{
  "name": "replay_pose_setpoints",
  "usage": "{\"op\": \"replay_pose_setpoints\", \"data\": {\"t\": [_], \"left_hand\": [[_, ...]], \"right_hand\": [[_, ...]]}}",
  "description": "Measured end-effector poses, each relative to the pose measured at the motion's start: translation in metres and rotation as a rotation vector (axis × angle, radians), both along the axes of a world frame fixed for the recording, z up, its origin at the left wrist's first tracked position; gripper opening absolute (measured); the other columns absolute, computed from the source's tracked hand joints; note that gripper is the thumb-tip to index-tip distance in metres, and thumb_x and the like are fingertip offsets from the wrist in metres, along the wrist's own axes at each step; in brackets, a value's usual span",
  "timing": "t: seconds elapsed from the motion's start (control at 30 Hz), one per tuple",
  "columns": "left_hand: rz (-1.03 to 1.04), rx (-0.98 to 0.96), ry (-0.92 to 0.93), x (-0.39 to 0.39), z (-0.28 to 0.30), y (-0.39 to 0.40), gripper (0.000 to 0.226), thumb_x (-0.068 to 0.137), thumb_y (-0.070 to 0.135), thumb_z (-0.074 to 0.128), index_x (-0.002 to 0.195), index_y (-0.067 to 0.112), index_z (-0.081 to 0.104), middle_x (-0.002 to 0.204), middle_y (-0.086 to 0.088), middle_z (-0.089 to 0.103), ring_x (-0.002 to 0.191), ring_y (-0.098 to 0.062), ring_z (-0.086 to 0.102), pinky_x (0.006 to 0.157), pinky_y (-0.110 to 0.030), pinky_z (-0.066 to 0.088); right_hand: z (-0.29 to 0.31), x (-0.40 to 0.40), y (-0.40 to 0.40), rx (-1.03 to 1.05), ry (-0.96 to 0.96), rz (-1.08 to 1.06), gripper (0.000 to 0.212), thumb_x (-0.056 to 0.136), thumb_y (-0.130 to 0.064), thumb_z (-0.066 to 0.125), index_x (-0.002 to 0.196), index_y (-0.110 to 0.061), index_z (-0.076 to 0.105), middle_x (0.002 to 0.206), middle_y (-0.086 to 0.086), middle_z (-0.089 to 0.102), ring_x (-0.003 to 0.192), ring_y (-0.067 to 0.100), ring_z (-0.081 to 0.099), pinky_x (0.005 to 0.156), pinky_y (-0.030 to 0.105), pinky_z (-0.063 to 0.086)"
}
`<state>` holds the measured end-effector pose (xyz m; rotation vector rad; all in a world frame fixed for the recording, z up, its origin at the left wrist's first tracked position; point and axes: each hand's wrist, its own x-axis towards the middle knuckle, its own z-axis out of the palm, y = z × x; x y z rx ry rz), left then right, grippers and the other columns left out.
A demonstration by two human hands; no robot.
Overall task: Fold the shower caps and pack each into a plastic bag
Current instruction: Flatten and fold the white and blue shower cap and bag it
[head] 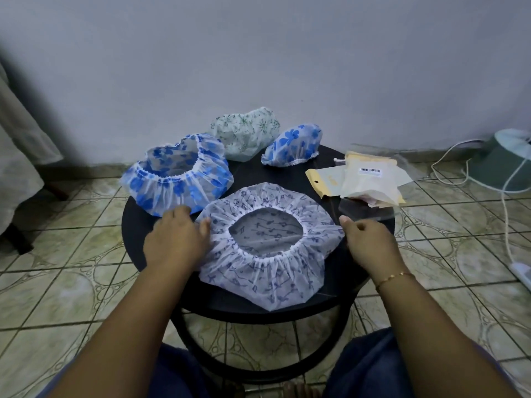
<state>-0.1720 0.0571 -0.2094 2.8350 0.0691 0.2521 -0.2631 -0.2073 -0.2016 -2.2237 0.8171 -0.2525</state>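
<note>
Between both hands' fingers, the open shower cap.

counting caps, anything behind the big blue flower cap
Behind the big blue flower cap sits a green-patterned cap by the wall; its lower left part is covered by the blue one, so anything under there is hidden.

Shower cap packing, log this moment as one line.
stage: fold not begun | left hand: touching near shower cap edge | right hand: curled beside cap, contact unclear | caps out: four | plastic bags: stacked right on round table
</note>
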Motion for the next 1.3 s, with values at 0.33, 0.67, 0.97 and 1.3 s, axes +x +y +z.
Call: {"op": "replay_pose_setpoints", "data": {"t": [0.33,0.67,0.97,1.3], "left_hand": [[-0.647,0.193,0.224,0.003,-0.021,-0.032,0.057,0.102,0.044,0.021,0.152,0.022,0.007,0.160,0.005,-0.002,0.146,-0.013,-0.010,0.116,-0.032,-0.003],[-0.612,0.194,0.316,0.004,-0.024,-0.029,0.067,0.096,0.058,0.019,0.152,0.024,0.003,0.159,0.006,-0.010,0.145,-0.014,-0.014,0.117,-0.037,-0.007],[-0.686,0.129,0.340,0.000,-0.007,-0.024,0.134,0.028,0.105,0.022,0.147,0.047,0.005,0.158,0.015,-0.008,0.144,-0.013,-0.018,0.115,-0.046,-0.014],[-0.727,0.174,0.498,0.004,-0.014,-0.017,0.146,0.021,0.101,0.039,0.146,0.045,-0.011,0.156,0.015,-0.019,0.141,-0.013,-0.026,0.114,-0.044,-0.018]], "right_hand": [[-0.030,-0.002,0.070,-0.535,0.177,0.426,0.066,0.099,-0.049,0.017,0.151,-0.010,0.003,0.159,0.009,0.002,0.146,0.024,-0.002,0.117,0.039,-0.002],[-0.026,0.002,0.046,-0.214,0.150,0.551,0.070,0.095,-0.055,0.031,0.151,-0.018,0.010,0.159,0.005,0.007,0.146,0.021,0.003,0.119,0.040,0.004],[-0.007,-0.007,0.010,-0.283,0.138,0.235,0.061,0.076,-0.064,0.061,0.122,-0.025,0.058,0.127,0.004,0.048,0.123,0.026,0.040,0.100,0.040,0.036],[0.001,-0.011,0.005,-0.368,0.526,0.462,0.103,0.066,-0.080,0.053,0.149,-0.033,0.015,0.157,-0.007,0.006,0.141,0.024,0.005,0.109,0.045,0.014]]}}
